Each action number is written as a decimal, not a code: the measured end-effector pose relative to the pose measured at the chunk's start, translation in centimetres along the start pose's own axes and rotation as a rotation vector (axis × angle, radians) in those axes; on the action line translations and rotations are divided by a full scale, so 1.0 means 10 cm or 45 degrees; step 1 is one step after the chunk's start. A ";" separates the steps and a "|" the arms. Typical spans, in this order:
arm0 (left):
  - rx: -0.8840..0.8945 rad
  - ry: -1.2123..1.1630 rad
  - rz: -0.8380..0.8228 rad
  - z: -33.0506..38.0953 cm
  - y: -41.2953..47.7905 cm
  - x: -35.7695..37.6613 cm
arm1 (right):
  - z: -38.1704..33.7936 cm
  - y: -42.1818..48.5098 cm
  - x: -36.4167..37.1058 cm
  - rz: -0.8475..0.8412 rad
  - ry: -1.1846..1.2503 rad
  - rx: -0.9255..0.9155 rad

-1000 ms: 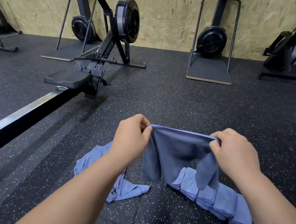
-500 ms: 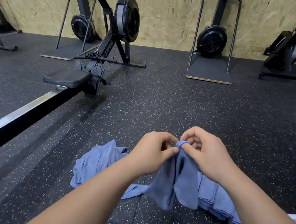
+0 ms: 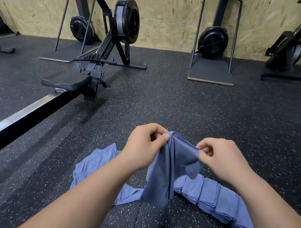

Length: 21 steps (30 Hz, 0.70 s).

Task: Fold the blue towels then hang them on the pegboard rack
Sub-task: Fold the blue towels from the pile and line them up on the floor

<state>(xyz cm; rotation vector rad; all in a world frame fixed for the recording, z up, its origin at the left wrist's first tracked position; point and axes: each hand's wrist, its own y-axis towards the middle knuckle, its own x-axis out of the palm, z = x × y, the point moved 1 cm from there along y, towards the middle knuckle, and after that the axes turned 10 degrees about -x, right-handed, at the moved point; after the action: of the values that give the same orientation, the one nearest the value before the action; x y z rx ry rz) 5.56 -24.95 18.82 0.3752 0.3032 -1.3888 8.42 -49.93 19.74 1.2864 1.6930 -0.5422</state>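
Observation:
A blue towel [image 3: 170, 168] hangs folded in the air above the floor. My left hand [image 3: 142, 148] pinches its upper left corner, and my right hand [image 3: 221, 158] pinches the upper right edge a short way off. Beneath it a row of several folded blue towels [image 3: 217, 198] lies on the floor, running to the right. Left of them a loose pile of unfolded blue towels [image 3: 92, 167] lies crumpled, partly hidden by my left forearm. No pegboard rack is in view.
The floor is black speckled rubber [image 3: 184, 106]. A rowing machine [image 3: 100, 53] with a seat [image 3: 65, 81] and a long rail [image 3: 19, 116] runs along the left. More exercise machines [image 3: 213, 40] stand against the wooden wall behind.
My hands first came together, folding the spread towel in half. Since then they have drawn apart a little along the folded top edge.

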 end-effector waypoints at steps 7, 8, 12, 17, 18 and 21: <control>-0.111 -0.077 0.277 -0.07 0.12 -0.17 | 0.19 0.03 -0.09 0.020 -0.050 0.076; -0.136 -0.062 0.320 -0.08 0.14 -0.19 | 0.21 0.03 -0.11 0.034 -0.026 0.094; -0.226 -0.003 0.371 -0.14 0.16 -0.21 | 0.25 0.07 -0.09 0.111 0.300 0.172; -0.221 0.016 0.247 -0.19 0.14 -0.17 | 0.05 0.06 -0.09 0.075 1.019 0.201; -0.198 -0.003 0.215 -0.18 0.14 -0.16 | -0.01 0.05 -0.10 0.029 1.082 0.179; -0.150 -0.080 0.078 -0.14 0.11 -0.12 | -0.14 0.02 -0.09 -0.089 1.149 0.118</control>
<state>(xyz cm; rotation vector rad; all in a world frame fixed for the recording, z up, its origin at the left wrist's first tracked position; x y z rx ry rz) 6.44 -23.16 18.15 0.2415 0.3178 -1.3135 8.10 -49.26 21.17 1.6804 2.4627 -0.0482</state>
